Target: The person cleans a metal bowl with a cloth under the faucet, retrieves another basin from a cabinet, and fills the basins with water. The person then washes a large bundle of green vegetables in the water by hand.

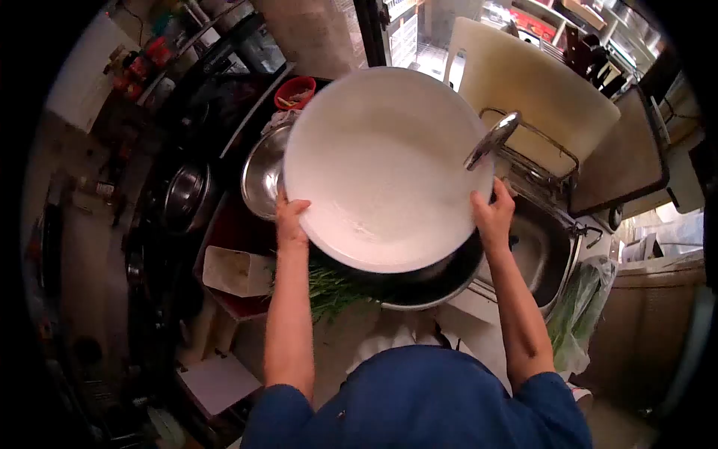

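Observation:
A large round white basin (pixel 389 165) fills the middle of the head view, its inside facing me and looking wet near the lower edge. My left hand (pixel 290 215) grips its left rim, thumb on the inner side. At the right rim my right hand (pixel 493 213) holds on the same way, thumb over the edge. The metal faucet (pixel 493 141) reaches in front of the basin's right side. Below and partly behind it are a wider dark-sided round vessel (pixel 441 288) and long green leafy stalks (pixel 329 288).
A sink (pixel 535 243) lies on the right, with a plastic bag of green vegetables (pixel 583 314) beside it. To the left are a steel bowl (pixel 262 176), a red bowl (pixel 295 93) and a pale square container (pixel 235 271). A cutting board (pixel 531 90) stands behind the faucet.

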### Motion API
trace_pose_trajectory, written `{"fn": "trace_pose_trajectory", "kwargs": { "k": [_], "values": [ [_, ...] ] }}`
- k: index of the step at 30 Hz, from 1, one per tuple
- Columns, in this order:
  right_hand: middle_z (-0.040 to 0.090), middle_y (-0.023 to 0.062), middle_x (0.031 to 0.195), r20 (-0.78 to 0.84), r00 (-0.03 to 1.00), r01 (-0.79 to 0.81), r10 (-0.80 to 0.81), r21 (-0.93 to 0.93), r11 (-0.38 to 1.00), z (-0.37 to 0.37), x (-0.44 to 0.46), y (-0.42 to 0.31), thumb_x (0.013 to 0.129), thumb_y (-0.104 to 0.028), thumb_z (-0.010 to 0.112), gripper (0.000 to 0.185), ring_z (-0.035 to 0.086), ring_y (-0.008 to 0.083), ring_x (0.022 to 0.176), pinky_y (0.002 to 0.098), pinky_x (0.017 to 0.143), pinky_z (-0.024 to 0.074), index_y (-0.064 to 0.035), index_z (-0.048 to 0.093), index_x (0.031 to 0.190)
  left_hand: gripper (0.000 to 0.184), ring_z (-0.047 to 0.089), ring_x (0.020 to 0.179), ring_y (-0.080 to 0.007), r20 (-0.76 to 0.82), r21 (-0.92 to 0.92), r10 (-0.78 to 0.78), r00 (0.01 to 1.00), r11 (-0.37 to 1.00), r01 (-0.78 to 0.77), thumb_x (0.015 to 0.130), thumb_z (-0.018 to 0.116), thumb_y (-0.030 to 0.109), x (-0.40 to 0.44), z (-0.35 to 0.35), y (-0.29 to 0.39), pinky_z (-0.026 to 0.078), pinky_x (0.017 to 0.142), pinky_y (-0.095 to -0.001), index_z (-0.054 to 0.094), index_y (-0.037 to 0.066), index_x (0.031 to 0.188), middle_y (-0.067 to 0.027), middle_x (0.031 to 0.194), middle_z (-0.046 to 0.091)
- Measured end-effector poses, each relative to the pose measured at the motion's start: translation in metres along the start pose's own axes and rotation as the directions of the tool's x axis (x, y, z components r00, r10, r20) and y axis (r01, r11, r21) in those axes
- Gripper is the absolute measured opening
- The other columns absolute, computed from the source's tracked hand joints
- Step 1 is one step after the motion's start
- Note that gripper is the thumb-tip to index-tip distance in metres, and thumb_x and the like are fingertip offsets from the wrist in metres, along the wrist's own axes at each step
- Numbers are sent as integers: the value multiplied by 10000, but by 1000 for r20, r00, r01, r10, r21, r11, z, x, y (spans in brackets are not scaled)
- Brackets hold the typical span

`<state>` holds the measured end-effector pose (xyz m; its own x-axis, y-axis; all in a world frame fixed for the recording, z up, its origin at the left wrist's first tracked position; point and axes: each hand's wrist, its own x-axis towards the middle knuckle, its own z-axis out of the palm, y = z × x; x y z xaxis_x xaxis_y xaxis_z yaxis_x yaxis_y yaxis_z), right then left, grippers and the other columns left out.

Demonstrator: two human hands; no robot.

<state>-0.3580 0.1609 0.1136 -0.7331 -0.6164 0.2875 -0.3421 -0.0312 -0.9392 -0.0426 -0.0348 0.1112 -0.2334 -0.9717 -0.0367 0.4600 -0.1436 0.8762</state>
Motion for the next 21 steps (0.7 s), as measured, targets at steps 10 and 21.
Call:
{"fn": "trace_pose_trajectory", "kwargs": {
  "k": [10, 21],
  "values": [
    [602, 153, 698, -2, 1000, -8, 7, -257, 966, -52, -6, -54, 665, -81, 570, 256, 562, 192, 594, 328, 600, 473, 63, 609, 873, 717, 548, 1096, -328, 71, 50, -298, 952, 954, 295, 636, 480, -58, -20, 19, -32, 459, 951, -397, 373, -48, 1345, -221, 1227, 519],
    [667, 138, 809, 289, 782, -566, 552, -43, 823, -56, -57, -6, 648, -17, 539, 355, 631, 198, 678, 315, 646, 503, 83, 637, 975, 716, 584, 1007, -267, 195, 385, -203, 959, 916, 116, 585, 491, 52, -64, 88, 96, 482, 880, -329, 418, -92, 1283, -194, 1132, 558]
  ]
}}
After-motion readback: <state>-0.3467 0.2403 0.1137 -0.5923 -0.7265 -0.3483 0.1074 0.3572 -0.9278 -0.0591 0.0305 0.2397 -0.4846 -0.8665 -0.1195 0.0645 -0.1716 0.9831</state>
